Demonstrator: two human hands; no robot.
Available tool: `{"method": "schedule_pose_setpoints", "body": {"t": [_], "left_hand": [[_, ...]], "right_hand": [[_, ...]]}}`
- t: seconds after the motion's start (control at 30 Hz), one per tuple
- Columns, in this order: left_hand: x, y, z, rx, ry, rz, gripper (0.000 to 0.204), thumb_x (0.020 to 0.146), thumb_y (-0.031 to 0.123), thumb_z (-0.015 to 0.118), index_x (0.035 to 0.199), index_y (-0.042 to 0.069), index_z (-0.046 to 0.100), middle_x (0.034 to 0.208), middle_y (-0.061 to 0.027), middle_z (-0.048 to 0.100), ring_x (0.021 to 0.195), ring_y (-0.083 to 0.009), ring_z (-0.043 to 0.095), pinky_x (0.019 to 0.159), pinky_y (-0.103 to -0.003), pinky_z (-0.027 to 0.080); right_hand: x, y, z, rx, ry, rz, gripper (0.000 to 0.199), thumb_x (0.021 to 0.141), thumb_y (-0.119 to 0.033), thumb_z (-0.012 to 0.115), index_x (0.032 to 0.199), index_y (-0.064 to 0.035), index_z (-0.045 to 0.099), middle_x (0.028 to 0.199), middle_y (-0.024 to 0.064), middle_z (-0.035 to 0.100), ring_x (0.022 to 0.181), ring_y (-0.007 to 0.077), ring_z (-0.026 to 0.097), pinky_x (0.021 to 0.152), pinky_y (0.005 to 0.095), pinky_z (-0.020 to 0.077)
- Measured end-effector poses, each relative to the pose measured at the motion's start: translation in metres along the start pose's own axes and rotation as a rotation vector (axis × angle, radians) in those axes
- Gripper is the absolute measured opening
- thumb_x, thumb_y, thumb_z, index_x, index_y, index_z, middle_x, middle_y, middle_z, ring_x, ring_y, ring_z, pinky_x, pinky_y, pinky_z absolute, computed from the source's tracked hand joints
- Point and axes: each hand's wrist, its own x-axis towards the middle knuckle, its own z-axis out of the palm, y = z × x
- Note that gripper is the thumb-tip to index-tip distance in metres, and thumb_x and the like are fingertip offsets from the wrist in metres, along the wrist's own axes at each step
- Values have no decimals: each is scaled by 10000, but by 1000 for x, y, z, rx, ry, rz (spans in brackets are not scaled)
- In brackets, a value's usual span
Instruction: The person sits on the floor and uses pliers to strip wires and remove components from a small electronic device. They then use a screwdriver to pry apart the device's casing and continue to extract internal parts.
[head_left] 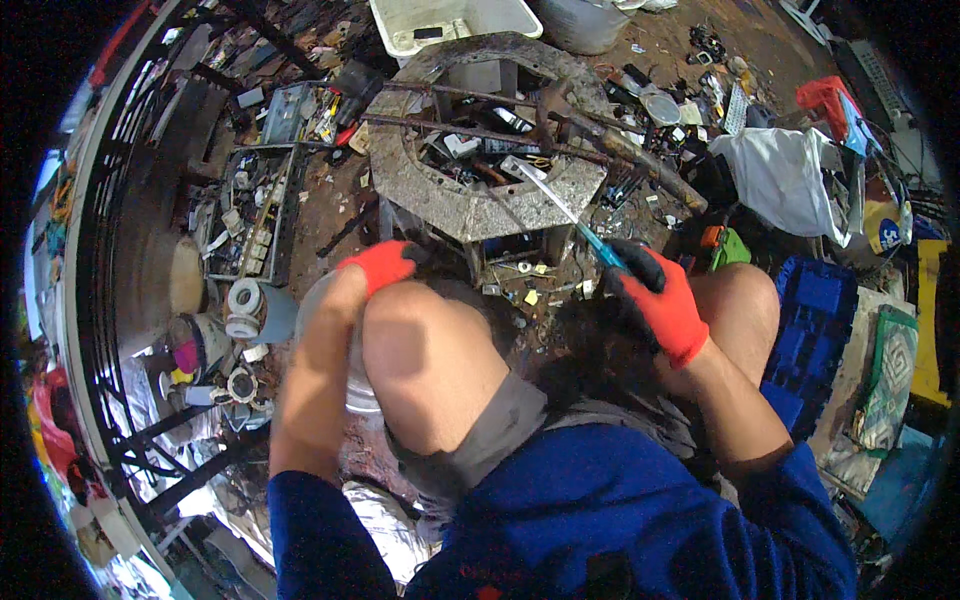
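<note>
A red and black work glove covers my right hand. Its fingers are wrapped round the teal handle of a long screwdriver. The bright shaft slants up and left, over the near right part of a thick octagonal metal ring. Something small and whitish is by the tip, too small to name. Beside my left knee is my gloved left hand, apart from the ring; its fingers are mostly hidden. Across the ring lie a hammer with a wooden handle and thin rusty bars. Small electronic scraps fill the opening.
A white tub stands behind the ring. To the left are a box of small parts and a pale blue container. At right are a white sack and a blue plastic crate. Scraps litter the dirt floor.
</note>
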Motion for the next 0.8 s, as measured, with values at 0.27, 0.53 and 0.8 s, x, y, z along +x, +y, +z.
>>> {"method": "schedule_pose_setpoints", "body": {"t": [0.27,0.53,0.8], "left_hand": [[111,97,32,-109,-228,-96,715,855,433,581,1399,-14,457,1388,-265,494,1298,-397,472,1095,-438,377],[173,111,58,52,229,-27,825,762,476,669,1397,-3,451,1402,-254,461,1294,-410,451,1083,-477,370],[209,120,41,85,606,126,902,673,464,760,1413,54,448,1431,-233,436,1318,-425,416,1081,-526,355]], "right_hand": [[-4,-2,-20,-39,138,34,424,876,-75,670,1278,29,585,1187,121,680,1118,166,606,1001,321,456],[6,-20,-26,68,85,171,476,867,-22,658,1329,16,550,1185,89,667,1118,145,582,993,313,452],[13,-24,-37,152,72,378,472,879,-18,649,1338,11,543,1117,61,663,1005,115,595,898,292,489]]}}
